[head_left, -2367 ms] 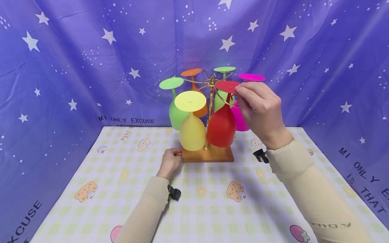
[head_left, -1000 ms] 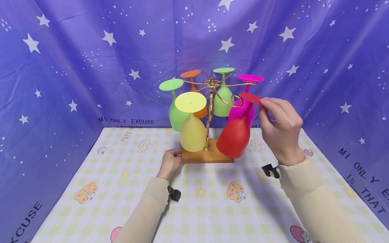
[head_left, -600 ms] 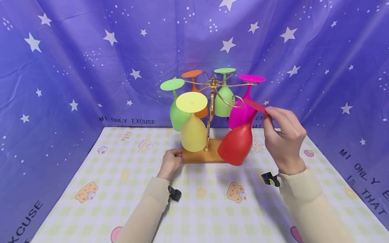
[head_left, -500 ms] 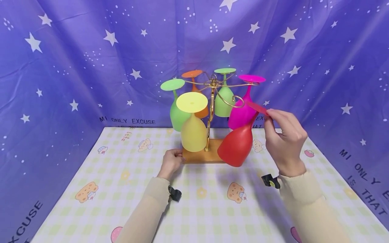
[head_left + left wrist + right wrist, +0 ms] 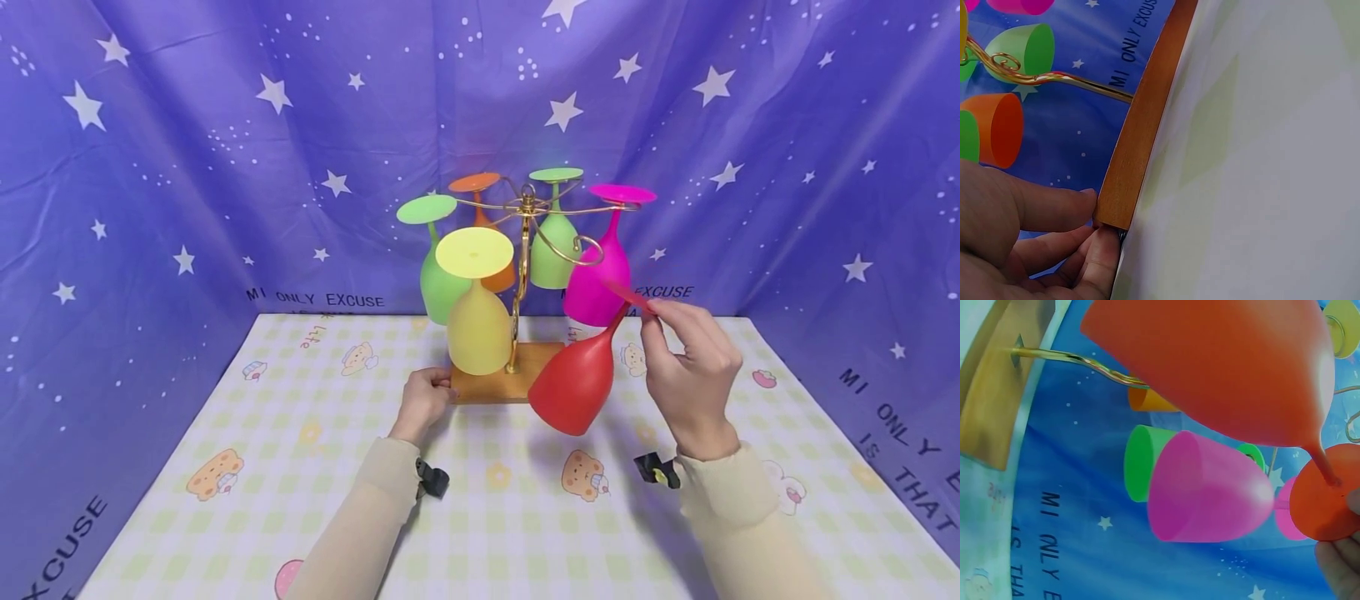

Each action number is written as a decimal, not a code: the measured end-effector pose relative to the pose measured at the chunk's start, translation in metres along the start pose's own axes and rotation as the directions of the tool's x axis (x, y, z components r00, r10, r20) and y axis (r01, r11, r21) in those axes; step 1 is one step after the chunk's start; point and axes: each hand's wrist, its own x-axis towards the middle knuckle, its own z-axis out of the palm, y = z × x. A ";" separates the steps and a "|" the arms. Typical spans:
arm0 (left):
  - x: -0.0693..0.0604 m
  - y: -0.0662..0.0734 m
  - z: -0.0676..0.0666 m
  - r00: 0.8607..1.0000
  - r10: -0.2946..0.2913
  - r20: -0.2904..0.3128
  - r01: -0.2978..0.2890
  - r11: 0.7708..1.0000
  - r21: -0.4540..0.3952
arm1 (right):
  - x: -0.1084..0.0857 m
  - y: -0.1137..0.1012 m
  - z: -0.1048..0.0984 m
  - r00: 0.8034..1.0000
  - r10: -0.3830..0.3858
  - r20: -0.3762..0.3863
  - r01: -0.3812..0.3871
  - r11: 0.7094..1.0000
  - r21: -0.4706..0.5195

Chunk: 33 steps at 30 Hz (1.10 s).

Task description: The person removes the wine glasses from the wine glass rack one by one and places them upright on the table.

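Note:
A red goblet (image 5: 576, 382) hangs tilted, bowl down and to the left, off the rack. My right hand (image 5: 693, 371) pinches its round foot (image 5: 1322, 494) between thumb and fingers. The glass rack has a gold wire frame (image 5: 522, 292) on a wooden base (image 5: 498, 385). My left hand (image 5: 424, 402) pinches the left end of that base, thumb on top and fingers at the lower edge in the left wrist view. A curled wire hook (image 5: 588, 252) at the front right holds no glass. Beside it hangs a magenta goblet (image 5: 600, 279), partly behind the red foot.
Upside down on the other hooks hang a yellow goblet (image 5: 480, 329), a green goblet (image 5: 441, 279), an orange goblet (image 5: 500, 272) and a light green goblet (image 5: 556, 250). A checked cloth (image 5: 337, 483) covers the table. A purple starry curtain (image 5: 375, 142) stands behind.
My right hand has drawn the red goblet off its hook, then moved it right, down and nearer, tilting it. The left hand has stayed at the base.

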 end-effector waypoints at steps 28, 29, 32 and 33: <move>-0.006 0.011 -0.004 0.997 0.074 0.006 -0.074 0.996 0.056 | -0.017 -0.035 0.012 0.999 -0.007 0.054 0.002 0.997 0.080; -0.007 0.012 -0.004 0.996 0.084 0.005 -0.084 0.995 0.055 | -0.018 -0.034 0.012 0.998 -0.007 0.056 0.003 0.997 0.079; -0.008 0.016 -0.004 0.994 0.112 0.002 -0.112 0.993 0.046 | -0.022 -0.029 0.013 0.998 -0.008 0.068 0.003 0.997 0.072; -0.009 0.017 -0.004 0.993 0.120 0.003 -0.120 0.992 0.046 | -0.024 -0.026 0.013 0.997 -0.007 0.072 0.002 0.998 0.070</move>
